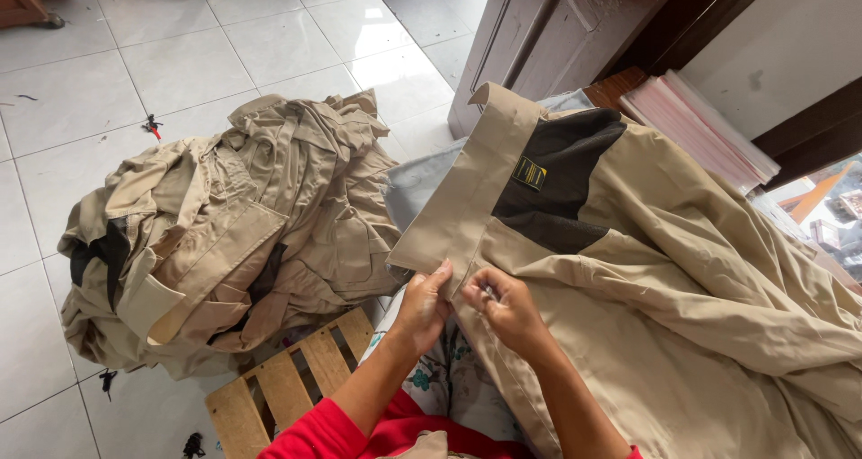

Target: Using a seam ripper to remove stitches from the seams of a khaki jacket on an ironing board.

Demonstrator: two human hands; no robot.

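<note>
Across the lap: a khaki garment [682, 270] with a dark inner yoke [557, 180] lay spread, collar end pointing away.
Left hand: the left hand [422, 306] pinched the front edge of the garment between thumb and fingers.
Right hand: the right hand [509, 308] had fingertips pressed together, nipping the same edge just beside the left.
Floor: white tiles [180, 64], littered with thread scraps.
Pile: more khaki garments [233, 234] heaped to the left, on the tiles.
Pallet: a wooden pallet [287, 387] under the pile's near edge.
Far edge: a door frame [530, 37] and stacked clear plastic bags [700, 127].
Open room: bare tiles beyond the pile.
</note>
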